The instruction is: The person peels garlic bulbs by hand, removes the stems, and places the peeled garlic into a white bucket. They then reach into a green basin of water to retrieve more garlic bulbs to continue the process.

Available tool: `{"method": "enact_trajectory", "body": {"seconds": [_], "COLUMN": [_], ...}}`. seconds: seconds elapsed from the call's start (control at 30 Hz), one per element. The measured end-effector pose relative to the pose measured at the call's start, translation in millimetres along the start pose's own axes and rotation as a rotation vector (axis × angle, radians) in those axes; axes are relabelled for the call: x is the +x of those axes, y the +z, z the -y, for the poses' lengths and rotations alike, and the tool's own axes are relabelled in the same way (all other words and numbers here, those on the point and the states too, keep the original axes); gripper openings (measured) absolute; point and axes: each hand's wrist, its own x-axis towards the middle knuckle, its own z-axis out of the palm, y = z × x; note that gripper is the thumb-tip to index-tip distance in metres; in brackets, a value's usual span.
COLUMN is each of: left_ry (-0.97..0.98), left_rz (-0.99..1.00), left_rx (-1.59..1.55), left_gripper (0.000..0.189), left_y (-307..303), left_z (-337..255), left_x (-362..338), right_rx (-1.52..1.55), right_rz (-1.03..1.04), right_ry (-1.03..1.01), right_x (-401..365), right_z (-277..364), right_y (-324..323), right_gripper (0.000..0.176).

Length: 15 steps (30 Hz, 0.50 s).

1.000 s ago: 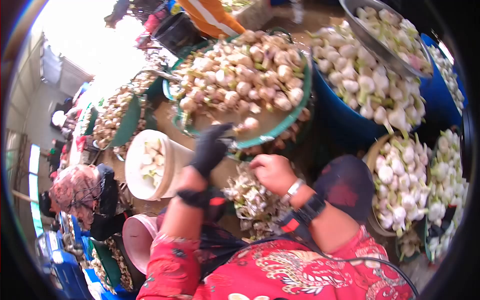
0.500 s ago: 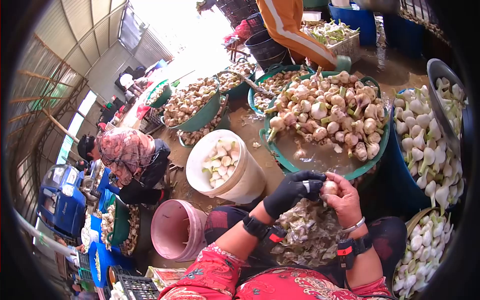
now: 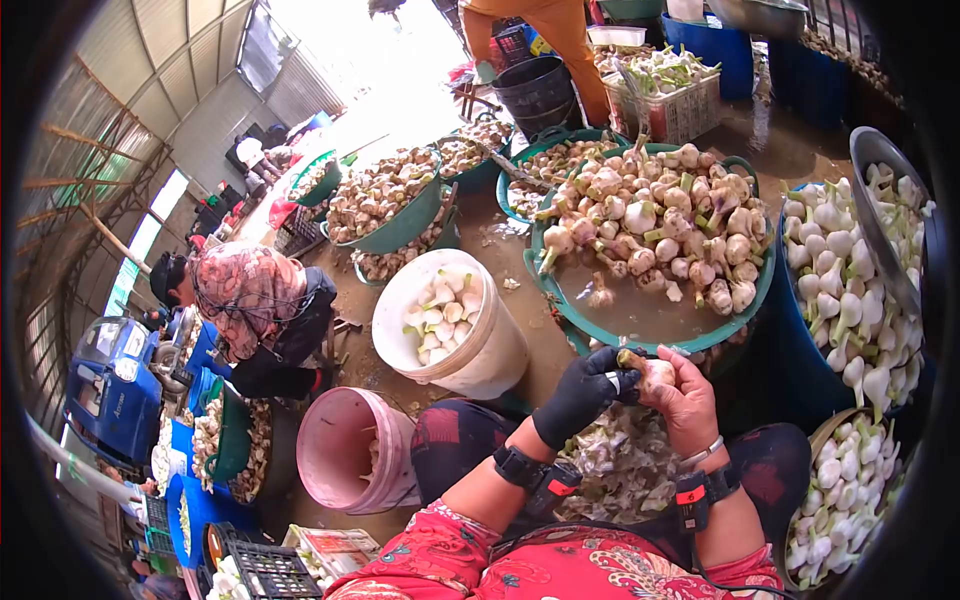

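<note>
Between my two hands is a garlic bulb (image 3: 657, 374) with a short brownish stem stub pointing left. My left hand (image 3: 590, 392), in a black glove with a pale band on one finger, is closed at the stem end; whether it holds a tool is hidden. The fingers of my bare right hand (image 3: 685, 400) wrap round the bulb. Below both hands, a heap of papery garlic skins (image 3: 622, 465) lies between my legs. Just beyond them stands a green tub (image 3: 640, 338) with unpeeled garlic bulbs (image 3: 690, 215) piled on it.
A white bucket (image 3: 470, 350) with peeled garlic and a pink bucket (image 3: 345, 450) stand at left. At right are a blue tub (image 3: 815, 330) of white bulbs and a basket of cleaned garlic (image 3: 845, 500). One person (image 3: 255, 300) bends at left; another's orange trousers (image 3: 560, 40) show at the back.
The garlic bulb has turned in my hands, and its stem stub now shows toward my left hand. The person in orange trousers has moved left at the back.
</note>
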Motion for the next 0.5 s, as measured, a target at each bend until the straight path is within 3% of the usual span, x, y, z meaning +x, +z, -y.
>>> {"method": "enact_trajectory", "body": {"seconds": [0.07,0.13,0.17,0.2,0.23,0.27,0.33,0.4,0.43,0.47,0.5], "left_ry": [-0.007,0.246,0.243,0.337,0.43,0.428,0.509,0.469,0.426,0.541,0.316], "left_rz": [-0.013,-0.027,-0.028,-0.068,-0.107,-0.106,0.015,0.07,0.128,0.048,-0.067], "left_rx": [0.02,0.493,0.493,0.708,0.923,0.921,1.13,1.099,1.067,0.912,0.755], "left_gripper": [0.026,0.024,0.024,0.024,0.025,0.025,0.024,0.026,0.027,0.035,0.045], "left_y": [-3,-14,-14,-14,-14,-15,-17,-9,-5,-7,-12], "left_z": [3,15,14,12,9,8,8,4,5,12,16], "left_x": [2,8,7,8,9,11,12,8,5,2,-1], "right_rx": [0.094,0.201,0.307,0.308,0.383,0.457,0.538,0.623,0.628,0.566,0.505], "right_rz": [0.014,0.043,0.071,0.069,0.149,0.23,0.343,0.512,0.495,0.425,0.335], "right_ry": [-0.015,0.061,0.137,0.138,0.294,0.451,0.691,0.866,0.868,0.783,0.7], "right_x": [0,2,2,2,2,2,0,-1,2,5,3], "right_z": [-2,1,3,5,8,10,3,-6,-11,-12,-12], "right_y": [3,1,0,-3,-6,-11,-20,-20,-19,-21,-26], "right_gripper": [0.044,0.042,0.041,0.041,0.042,0.044,0.043,0.041,0.041,0.044,0.046]}}
